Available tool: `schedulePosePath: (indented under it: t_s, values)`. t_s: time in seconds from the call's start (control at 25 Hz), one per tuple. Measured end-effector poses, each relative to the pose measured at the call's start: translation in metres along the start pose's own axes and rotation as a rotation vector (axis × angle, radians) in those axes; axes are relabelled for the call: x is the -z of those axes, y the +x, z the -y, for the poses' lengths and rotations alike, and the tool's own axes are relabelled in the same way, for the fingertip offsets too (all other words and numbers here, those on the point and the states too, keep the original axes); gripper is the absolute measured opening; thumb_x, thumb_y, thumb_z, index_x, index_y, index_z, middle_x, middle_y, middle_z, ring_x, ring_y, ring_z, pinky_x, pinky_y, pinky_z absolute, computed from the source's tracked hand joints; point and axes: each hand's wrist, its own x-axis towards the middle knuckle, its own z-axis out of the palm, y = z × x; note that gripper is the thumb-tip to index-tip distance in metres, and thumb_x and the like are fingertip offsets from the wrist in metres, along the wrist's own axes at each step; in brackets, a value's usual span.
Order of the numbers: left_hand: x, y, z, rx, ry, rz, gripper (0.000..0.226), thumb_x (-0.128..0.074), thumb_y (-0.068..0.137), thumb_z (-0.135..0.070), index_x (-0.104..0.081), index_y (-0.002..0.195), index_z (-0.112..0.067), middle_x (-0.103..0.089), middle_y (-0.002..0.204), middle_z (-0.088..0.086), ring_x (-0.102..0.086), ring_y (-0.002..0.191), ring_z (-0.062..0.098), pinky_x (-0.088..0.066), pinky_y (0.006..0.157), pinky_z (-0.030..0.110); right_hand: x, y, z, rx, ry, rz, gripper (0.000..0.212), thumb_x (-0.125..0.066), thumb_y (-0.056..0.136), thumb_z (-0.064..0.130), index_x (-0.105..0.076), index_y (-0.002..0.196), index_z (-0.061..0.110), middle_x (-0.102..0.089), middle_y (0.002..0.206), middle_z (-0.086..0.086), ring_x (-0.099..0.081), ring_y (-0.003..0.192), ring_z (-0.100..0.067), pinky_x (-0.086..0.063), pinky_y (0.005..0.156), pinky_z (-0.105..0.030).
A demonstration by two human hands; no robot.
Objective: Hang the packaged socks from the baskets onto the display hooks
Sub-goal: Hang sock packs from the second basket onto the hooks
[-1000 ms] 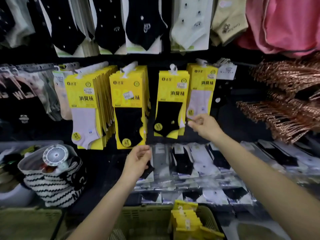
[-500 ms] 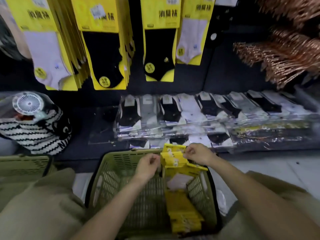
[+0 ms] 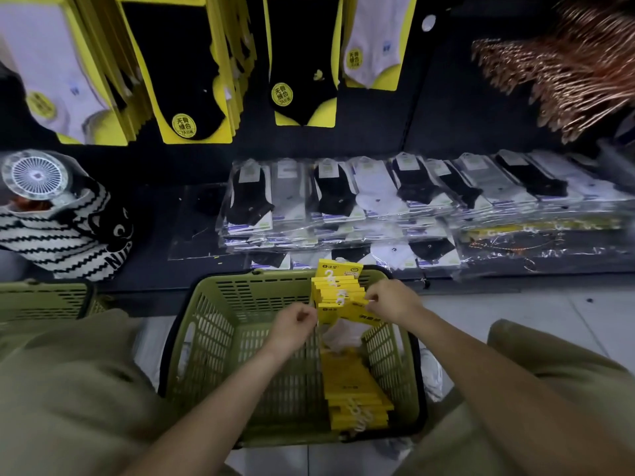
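A green plastic basket [image 3: 220, 338] sits on the floor between my knees. Yellow sock packs [image 3: 338, 290] stand upright against its far right wall, and more yellow packs [image 3: 354, 389] lie flat along the bottom. My right hand [image 3: 391, 300] pinches the right edge of the front upright pack. My left hand [image 3: 295, 324] is closed at that pack's left edge, thumb and finger pressed together. Above, yellow packs with black socks [image 3: 185, 73] and white socks [image 3: 374, 39] hang on the dark display wall.
Clear-bagged socks [image 3: 378, 201] lie in rows on a low dark shelf behind the basket. A striped bag with a small fan [image 3: 58, 218] stands at the left. A second green basket [image 3: 41, 300] is at far left. Copper hangers [image 3: 567, 73] jut out at upper right.
Both hands came down from the hanging packs on the wall to the basket. My view tilted down, and the hands now grip the upright yellow packs.
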Motion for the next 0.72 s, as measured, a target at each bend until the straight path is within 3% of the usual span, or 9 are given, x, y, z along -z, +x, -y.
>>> schedulePosePath:
  t_s: [0.08, 0.16, 0.28, 0.4, 0.52, 0.64, 0.72]
  values:
    - [-0.006, 0.008, -0.004, -0.001, 0.005, -0.005, 0.023, -0.054, 0.092, -0.008, -0.059, 0.113, -0.001, -0.063, 0.114, 0.015, -0.059, 0.101, 0.021, -0.045, 0.082, 0.025, 0.0, 0.002, 0.005, 0.056, 0.044, -0.02, 0.017, -0.06, 0.087, 0.025, -0.07, 0.09, 0.011, -0.069, 0.091, -0.007, -0.064, 0.087, -0.024, -0.048, 0.065, -0.031]
    - [-0.014, 0.017, -0.01, -0.006, 0.032, 0.008, 0.032, -0.056, 0.091, -0.012, -0.054, 0.122, -0.004, -0.06, 0.12, 0.013, -0.057, 0.106, 0.02, -0.044, 0.084, 0.023, -0.004, 0.002, 0.008, 0.076, 0.08, -0.02, 0.021, -0.062, 0.088, 0.029, -0.069, 0.105, 0.02, -0.068, 0.103, -0.002, -0.063, 0.094, -0.02, -0.05, 0.073, -0.032]
    - [-0.025, 0.031, -0.013, 0.02, 0.088, 0.009, 0.044, -0.06, 0.088, -0.013, -0.047, 0.13, -0.006, -0.056, 0.128, 0.013, -0.054, 0.116, 0.025, -0.042, 0.092, 0.027, -0.011, 0.007, 0.006, 0.039, 0.125, -0.015, 0.042, -0.066, 0.084, 0.03, -0.058, 0.125, 0.025, -0.053, 0.128, -0.006, -0.055, 0.111, -0.024, -0.05, 0.086, -0.036]
    - [-0.031, 0.04, -0.008, 0.076, 0.147, 0.01, 0.053, -0.064, 0.085, -0.014, -0.044, 0.134, -0.008, -0.056, 0.13, 0.011, -0.056, 0.113, 0.024, -0.043, 0.088, 0.026, -0.019, 0.012, -0.002, -0.065, 0.149, 0.05, 0.069, -0.071, 0.079, 0.036, -0.04, 0.139, 0.026, -0.039, 0.139, -0.01, -0.047, 0.121, -0.031, -0.044, 0.098, -0.043]
    - [-0.037, 0.044, -0.002, 0.121, 0.154, 0.072, 0.06, -0.067, 0.081, -0.017, -0.043, 0.135, -0.012, -0.056, 0.13, 0.008, -0.054, 0.115, 0.024, -0.04, 0.086, 0.024, -0.028, 0.015, -0.004, -0.078, 0.287, 0.121, 0.081, -0.075, 0.076, 0.026, -0.031, 0.143, 0.02, -0.047, 0.136, -0.013, -0.05, 0.119, -0.029, -0.044, 0.096, -0.037]
    - [-0.042, 0.047, -0.004, 0.136, 0.154, 0.068, 0.06, -0.068, 0.079, -0.015, -0.043, 0.133, -0.013, -0.057, 0.127, 0.007, -0.055, 0.114, 0.024, -0.042, 0.089, 0.026, -0.029, 0.015, 0.0, -0.054, 0.431, 0.032, 0.081, -0.078, 0.073, 0.023, -0.033, 0.141, 0.016, -0.054, 0.13, -0.01, -0.054, 0.115, -0.027, -0.045, 0.092, -0.035]
    - [-0.044, 0.049, -0.006, 0.164, 0.162, 0.047, 0.064, -0.069, 0.079, -0.015, -0.039, 0.136, -0.013, -0.055, 0.129, 0.008, -0.054, 0.114, 0.023, -0.043, 0.086, 0.025, -0.026, 0.015, -0.004, -0.102, 0.291, 0.029, 0.074, -0.077, 0.072, 0.032, -0.037, 0.133, 0.017, -0.052, 0.127, -0.008, -0.055, 0.112, -0.029, -0.048, 0.089, -0.039]
